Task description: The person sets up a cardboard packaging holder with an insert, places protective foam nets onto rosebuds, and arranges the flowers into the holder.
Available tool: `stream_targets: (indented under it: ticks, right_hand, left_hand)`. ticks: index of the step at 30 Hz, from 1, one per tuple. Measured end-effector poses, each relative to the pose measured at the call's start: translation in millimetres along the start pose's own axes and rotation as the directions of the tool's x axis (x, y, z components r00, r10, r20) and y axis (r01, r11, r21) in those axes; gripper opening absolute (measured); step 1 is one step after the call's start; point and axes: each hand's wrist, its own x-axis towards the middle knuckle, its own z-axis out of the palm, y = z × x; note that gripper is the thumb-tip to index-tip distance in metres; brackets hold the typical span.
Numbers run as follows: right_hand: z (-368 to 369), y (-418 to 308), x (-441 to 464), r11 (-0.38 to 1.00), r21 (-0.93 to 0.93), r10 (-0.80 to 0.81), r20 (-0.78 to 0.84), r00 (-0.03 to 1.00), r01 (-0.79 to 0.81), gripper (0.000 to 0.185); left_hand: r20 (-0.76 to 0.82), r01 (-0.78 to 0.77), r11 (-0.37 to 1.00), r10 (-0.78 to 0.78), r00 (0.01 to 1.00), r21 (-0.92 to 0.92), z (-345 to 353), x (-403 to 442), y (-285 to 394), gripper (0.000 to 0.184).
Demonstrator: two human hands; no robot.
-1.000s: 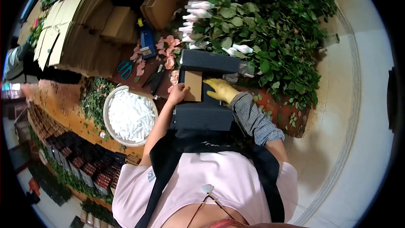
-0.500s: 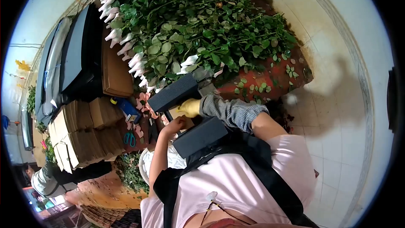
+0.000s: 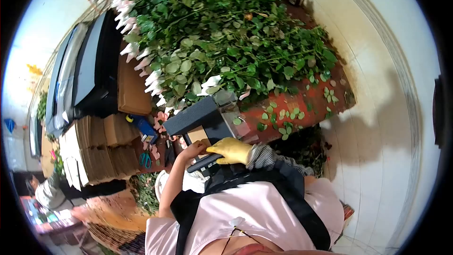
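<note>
A black corrugated box (image 3: 191, 116) lies opened out in front of my body, with a tan cardboard piece (image 3: 198, 135) inside it. My left hand (image 3: 194, 150), bare, has its fingers curled at the box's near left edge. In a yellow glove, my right hand (image 3: 232, 151) bends over the near flap (image 3: 204, 163), which now stands nearly edge-on to me. The fingertips of both hands almost meet there. My right palm and the flap's underside are hidden.
Leafy flower stems (image 3: 226, 33) with pale sleeved heads (image 3: 153, 82) cover the red table (image 3: 283, 123). Stacked brown cardboard (image 3: 104, 148), a blue box (image 3: 141, 127) and teal scissors (image 3: 145, 160) lie to the left. Further left is another person (image 3: 49, 193).
My right hand has moved from inside the box back toward my body, onto the near flap. That flap has tilted up from lying broad-side. My left hand has shifted slightly down.
</note>
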Motion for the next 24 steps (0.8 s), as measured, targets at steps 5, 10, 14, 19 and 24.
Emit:
stream_targets:
  ticks: [5, 10, 14, 19, 24]
  right_hand:
    - [-120.6, -21.6, -5.4, 0.773, 0.591, -0.168, -0.161, 0.973, 0.231, 0.047]
    - [-229.7, 55.2, 78.4, 0.998, 0.025, -0.019, -0.742, 0.67, 0.057, 0.024]
    - [-267.0, 145.9, 137.5, 0.54, -0.521, 0.311, -0.607, 0.731, -0.661, 0.042]
    - [-280.7, 102.5, 143.1, 0.617, -0.696, -0.377, -0.671, 0.638, -0.367, 0.012]
    - [-312.5, 40.6, 94.1, 0.601, -0.687, -0.399, -0.7, 0.592, -0.408, 0.019]
  left_hand:
    - [-0.097, -0.046, 0.985, 0.063, 0.993, 0.168, 9.0, -11.8, 13.3, 0.037]
    - [-0.244, -0.113, 0.921, 0.214, 0.946, 0.372, 20.6, -15.7, 20.1, 0.04]
    - [-0.278, -0.19, 0.927, 0.285, 0.917, 0.323, 22.1, -15.5, 12.0, 0.04]
    - [-0.225, -0.127, 0.923, 0.22, 0.949, 0.364, 20.3, 1.7, -4.1, 0.049]
    - [-0.208, -0.138, 0.922, 0.225, 0.952, 0.361, 14.6, 2.5, -10.1, 0.047]
